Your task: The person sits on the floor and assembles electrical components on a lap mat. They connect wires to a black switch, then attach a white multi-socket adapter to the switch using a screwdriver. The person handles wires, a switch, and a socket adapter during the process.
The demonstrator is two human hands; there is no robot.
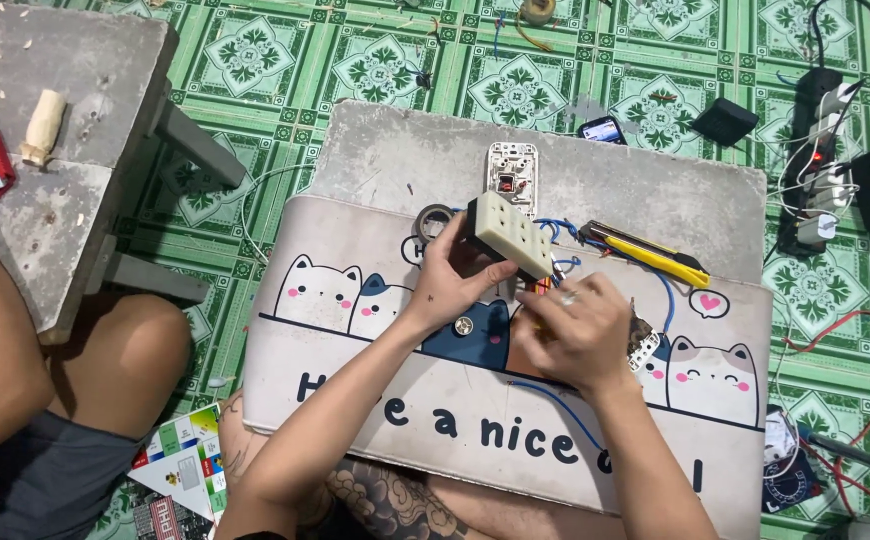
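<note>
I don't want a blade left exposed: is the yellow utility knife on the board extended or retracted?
Cannot tell. The yellow utility knife lies flat on the board, to the right of the hands, but its tip is too small to show any blade.

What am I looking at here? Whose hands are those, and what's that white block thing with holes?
This picture comes from a camera worn on a person's head, looking down, so you see that person's own two arms. There is no machine, just bare hands.

The left hand holds up a cream power socket block with rows of holes. The right hand is closed next to it; what it grips is hidden. Thin blue wires run around them.

They work over a grey board covered partly by a mat with cartoon cats. On it lie a yellow utility knife, a roll of tape and an opened white socket part.

On the green tiled floor sits a power strip. Someone else's knee is on the left.
</note>
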